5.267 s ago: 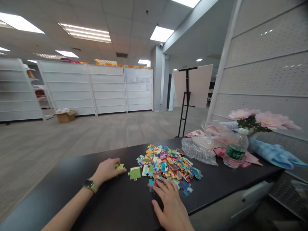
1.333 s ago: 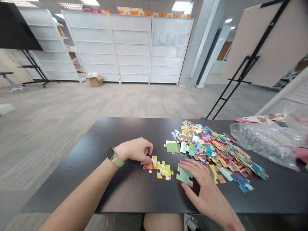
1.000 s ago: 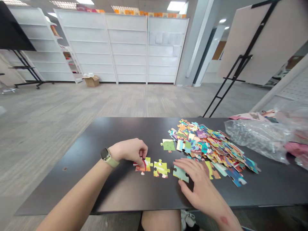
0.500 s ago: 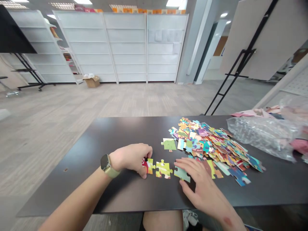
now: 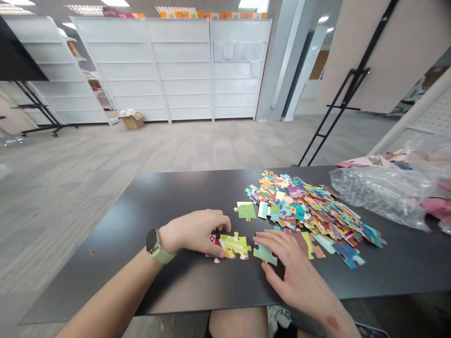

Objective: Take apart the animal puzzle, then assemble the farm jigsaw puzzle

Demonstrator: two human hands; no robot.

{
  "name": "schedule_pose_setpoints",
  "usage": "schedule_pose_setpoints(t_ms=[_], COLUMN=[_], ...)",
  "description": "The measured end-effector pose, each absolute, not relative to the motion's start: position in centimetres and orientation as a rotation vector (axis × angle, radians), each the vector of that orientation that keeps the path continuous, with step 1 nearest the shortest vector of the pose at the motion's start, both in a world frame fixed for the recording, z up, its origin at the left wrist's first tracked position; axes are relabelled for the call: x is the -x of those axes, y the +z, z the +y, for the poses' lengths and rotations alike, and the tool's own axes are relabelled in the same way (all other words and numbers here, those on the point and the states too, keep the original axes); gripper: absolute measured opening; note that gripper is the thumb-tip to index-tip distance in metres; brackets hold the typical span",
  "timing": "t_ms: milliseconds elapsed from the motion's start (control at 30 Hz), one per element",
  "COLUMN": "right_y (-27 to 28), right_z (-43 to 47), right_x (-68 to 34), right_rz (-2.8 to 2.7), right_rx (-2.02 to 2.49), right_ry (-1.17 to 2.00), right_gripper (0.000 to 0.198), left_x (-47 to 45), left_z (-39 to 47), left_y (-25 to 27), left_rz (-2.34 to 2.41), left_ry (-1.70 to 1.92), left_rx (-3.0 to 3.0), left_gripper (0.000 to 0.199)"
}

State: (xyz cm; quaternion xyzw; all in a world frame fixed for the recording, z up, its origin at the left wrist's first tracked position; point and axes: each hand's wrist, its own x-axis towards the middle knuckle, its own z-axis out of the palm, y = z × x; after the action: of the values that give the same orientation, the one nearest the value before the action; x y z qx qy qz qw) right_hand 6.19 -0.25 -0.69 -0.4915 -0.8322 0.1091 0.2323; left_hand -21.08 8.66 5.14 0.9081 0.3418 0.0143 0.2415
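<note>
My left hand (image 5: 197, 230), a watch on its wrist, has thumb and fingers curled about a red and yellow puzzle piece (image 5: 217, 240) lying on the table. This piece sits against a lime puzzle piece with a fishbone pattern (image 5: 237, 245); my hand covers part of the red one. My right hand (image 5: 287, 256) rests with its fingers spread, index finger and thumb at the edges of a pale teal puzzle piece (image 5: 263, 253). A small gap separates the teal piece from the lime one. Above them lies a loose green puzzle piece (image 5: 245, 210).
A heap of loose puzzle pieces (image 5: 303, 202) covers the table's right half, its near edge close to my right hand. Clear plastic packaging (image 5: 384, 197) lies farther right. The dark table (image 5: 169, 192) ends just in front of my legs. Beyond stands a black easel-like stand (image 5: 338, 110).
My left hand has moved right with the red and yellow piece, closing the gap to the lime piece. My right hand has stayed over the teal piece. The view has shifted slightly.
</note>
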Motion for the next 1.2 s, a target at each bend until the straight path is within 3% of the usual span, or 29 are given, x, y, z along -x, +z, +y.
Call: schedule_pose_setpoints(t_ms=[367,900,1200], right_y=[-0.7,-0.4,-1.0], right_z=[-0.3,-0.6,-0.3], right_x=[-6.1,-6.0,-6.9], right_rz=[-2.279,-2.24,-1.946], right_rx=[1.367,1.29,1.388], right_ry=[0.311,0.376,0.383], right_gripper=[0.048,0.054,0.05], left_x=[20.4,20.4,20.9], left_z=[8.9,9.0,9.6], left_y=[4.6,5.2,4.2], left_rz=[0.779,0.844,0.877], left_ry=[0.003,-0.04,-0.036], left_rx=[-2.491,-2.481,-2.277], left_gripper=[0.003,0.013,0.004])
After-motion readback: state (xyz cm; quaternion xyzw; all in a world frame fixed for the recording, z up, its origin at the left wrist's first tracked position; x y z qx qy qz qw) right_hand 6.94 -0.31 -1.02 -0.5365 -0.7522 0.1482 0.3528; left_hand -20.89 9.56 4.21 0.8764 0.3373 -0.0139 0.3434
